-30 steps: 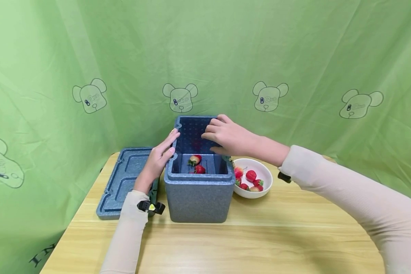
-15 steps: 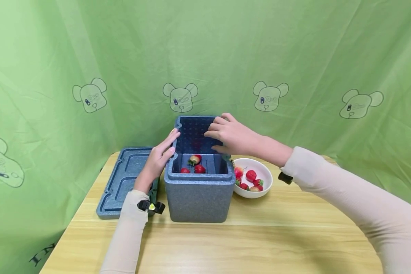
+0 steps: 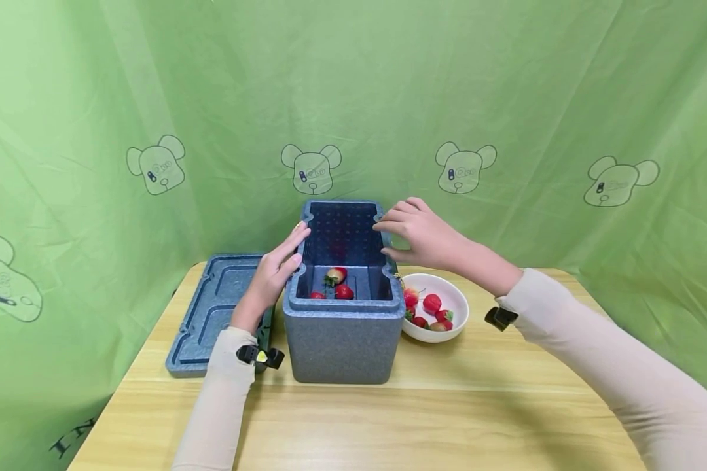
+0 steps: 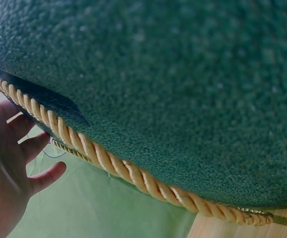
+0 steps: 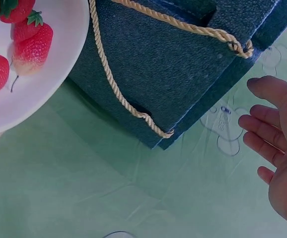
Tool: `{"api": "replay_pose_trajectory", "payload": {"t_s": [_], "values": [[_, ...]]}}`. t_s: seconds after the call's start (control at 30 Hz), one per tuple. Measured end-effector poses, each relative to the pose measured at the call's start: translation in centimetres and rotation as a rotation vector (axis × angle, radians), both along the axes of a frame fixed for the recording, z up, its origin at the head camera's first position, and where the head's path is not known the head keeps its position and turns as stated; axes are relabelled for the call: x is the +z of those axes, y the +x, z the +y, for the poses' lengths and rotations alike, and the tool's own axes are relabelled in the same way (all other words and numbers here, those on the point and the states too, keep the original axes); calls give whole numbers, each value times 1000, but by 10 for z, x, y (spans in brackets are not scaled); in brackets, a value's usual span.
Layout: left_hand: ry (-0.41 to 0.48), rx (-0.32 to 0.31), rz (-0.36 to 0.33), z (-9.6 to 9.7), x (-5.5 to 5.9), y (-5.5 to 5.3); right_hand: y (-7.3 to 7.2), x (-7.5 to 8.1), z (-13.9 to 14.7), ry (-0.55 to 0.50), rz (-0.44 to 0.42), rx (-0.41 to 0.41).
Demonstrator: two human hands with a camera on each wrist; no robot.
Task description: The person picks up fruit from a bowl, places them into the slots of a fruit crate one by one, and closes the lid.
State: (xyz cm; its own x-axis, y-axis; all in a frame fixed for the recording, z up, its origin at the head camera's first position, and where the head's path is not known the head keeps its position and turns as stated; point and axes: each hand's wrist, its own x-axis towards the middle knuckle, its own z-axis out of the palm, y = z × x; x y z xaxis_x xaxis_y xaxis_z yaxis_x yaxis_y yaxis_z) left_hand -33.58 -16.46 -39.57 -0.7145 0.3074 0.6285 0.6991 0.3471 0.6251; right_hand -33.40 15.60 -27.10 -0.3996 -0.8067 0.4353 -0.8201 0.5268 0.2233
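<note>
A deep blue-grey foam box (image 3: 343, 347) stands uncovered in the head view, with a twisted rope (image 5: 114, 84) along its side in the right wrist view. Three strawberries (image 3: 344, 292) show on its floor; the front wall partly hides one. My left hand (image 3: 269, 275) rests with straight fingers against the box's left rim. Over the right rim is my right hand (image 3: 424, 237), fingers spread and nothing held; whether it touches the rim I cannot tell. Beside the box on the right, a white bowl (image 3: 461, 307) holds several more strawberries (image 5: 33, 48).
The box's lid (image 3: 212, 314) lies on the wooden table (image 3: 448, 418) to the left, partly behind my left forearm. A green cloth (image 3: 389, 78) printed with bear heads hangs behind the table.
My right hand has drawn back to the right, from above the box's inside to its right rim. A third strawberry has come into view at the box's front left. My left hand stays put.
</note>
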Motion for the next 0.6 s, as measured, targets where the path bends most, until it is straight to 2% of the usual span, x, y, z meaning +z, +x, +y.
{"api": "replay_pose_trajectory", "payload": {"t_s": [0.27,0.6], "values": [[-2,3,0,0,0,0,-7,-13,30,-125,-61,-57],[4,-2,5,0,0,-1,-13,-40,65,-173,-205,-197]]}}
